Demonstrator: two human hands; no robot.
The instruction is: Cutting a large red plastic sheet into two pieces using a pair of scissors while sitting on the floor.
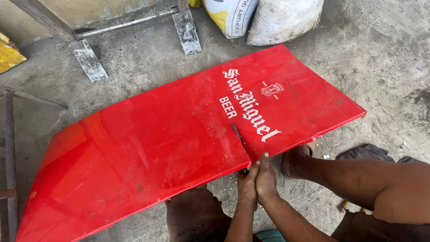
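Red sheet metal (179, 148) lies flat on the concrete floor (385, 67). A short cut runs in from its near edge; most is uncut. The left hand (247, 186) and right hand (266, 179) press together, gripping that edge.

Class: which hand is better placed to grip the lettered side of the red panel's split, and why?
Probably the right hand: its fingertips already touch the red panel edge on the lettered side of the split; the left hand sits beside it, towards the plain side.
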